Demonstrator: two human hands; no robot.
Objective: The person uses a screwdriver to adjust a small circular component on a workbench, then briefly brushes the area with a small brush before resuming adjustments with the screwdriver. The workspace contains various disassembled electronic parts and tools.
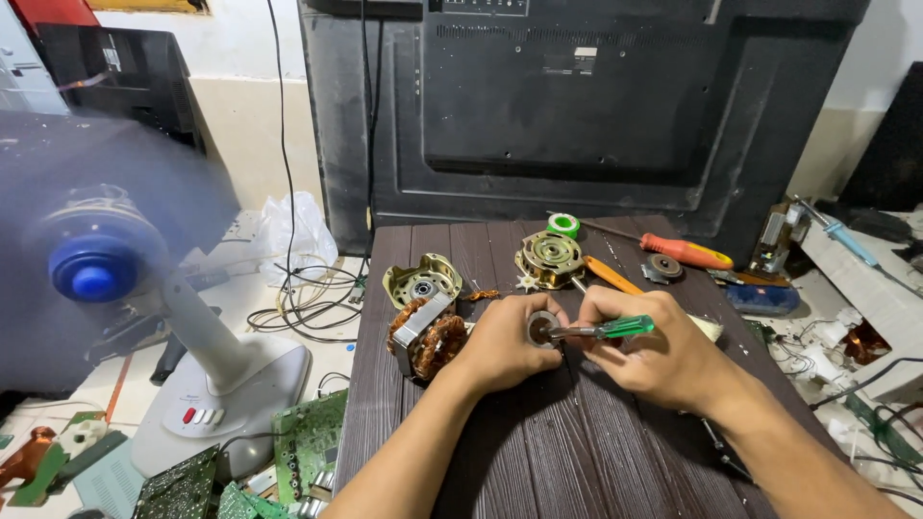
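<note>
Head view: left hand clenched round a small round metal ring part, held just above the dark wood-grain counter, near its middle. Right hand grips a green-handled screwdriver, lying roughly level, tip pointing left into the ring part's centre. Both hands meet over the counter, fingers nearly touching.

Just left of the left hand, touching the wrist area: motor stator with copper windings, on the counter. Behind it a pale metal motor end cover. Further back, centre: brass-coloured motor housing, with a green solder spool behind that. Orange-handled screwdriver at the counter's back right, a second orange-handled tool partly hidden behind the right hand.

Back of a large black television stands upright against the wall behind the counter. Left of the counter: running desk fan, blades blurred, blue hub. Green circuit boards lie by its base. Loose black cables between fan and counter. Right of the counter: cluttered parts, detail unclear.
</note>
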